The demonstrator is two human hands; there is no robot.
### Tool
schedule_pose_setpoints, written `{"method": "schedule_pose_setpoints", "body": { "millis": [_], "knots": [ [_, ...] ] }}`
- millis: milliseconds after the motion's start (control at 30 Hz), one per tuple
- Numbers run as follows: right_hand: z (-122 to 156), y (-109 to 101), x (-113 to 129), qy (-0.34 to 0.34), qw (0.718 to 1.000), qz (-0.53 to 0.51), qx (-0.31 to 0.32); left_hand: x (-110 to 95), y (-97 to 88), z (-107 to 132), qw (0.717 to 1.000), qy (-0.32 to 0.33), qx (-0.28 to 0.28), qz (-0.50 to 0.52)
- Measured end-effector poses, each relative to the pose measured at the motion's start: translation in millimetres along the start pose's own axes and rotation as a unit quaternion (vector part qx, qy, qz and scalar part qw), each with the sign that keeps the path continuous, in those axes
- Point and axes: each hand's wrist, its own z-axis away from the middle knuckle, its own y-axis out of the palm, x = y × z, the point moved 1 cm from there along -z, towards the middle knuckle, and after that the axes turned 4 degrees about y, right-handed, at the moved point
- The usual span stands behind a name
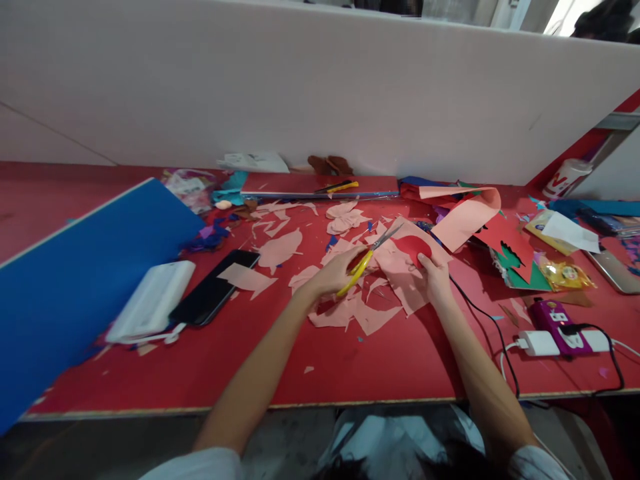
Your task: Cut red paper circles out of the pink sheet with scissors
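Observation:
My left hand point(336, 272) is closed on the yellow handles of a pair of scissors point(361, 265), whose metal blades point up and to the right. In my right hand point(434, 272), between thumb and fingers, is a small rounded red paper piece point(413, 247). Just left of it are the scissors' tips; whether they touch it I cannot tell. Under both lies a larger pink paper sheet point(406, 287). Pink paper scraps point(373, 315) are strewn around and beneath my left hand. A pink leaf-like cutout point(281, 249) lies further left.
A blue board point(95, 287) leans along the left, beside a white power bank point(153, 301) and a black phone point(215, 288). On the right are a curled pink sheet point(470, 215), a purple power strip point(560, 325) with cables, and a paper cup point(567, 178). A white partition point(300, 87) stands behind.

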Motion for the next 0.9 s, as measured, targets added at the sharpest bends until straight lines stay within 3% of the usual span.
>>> {"method": "schedule_pose_setpoints", "body": {
  "millis": [200,467,900],
  "knots": [
    [0,-1,2,0.002,1.000,0.019,0.003,2,0.3,1,1.000,-0.007,-0.002,-0.003],
    [1,0,1,0.019,1.000,0.010,-0.002,-10,-0.8,1,1.000,-0.018,0.009,-0.007],
    [3,3,3,0.018,1.000,0.008,0.012,-7,-2.2,1,1.000,-0.018,0.016,0.003]
  ]
}}
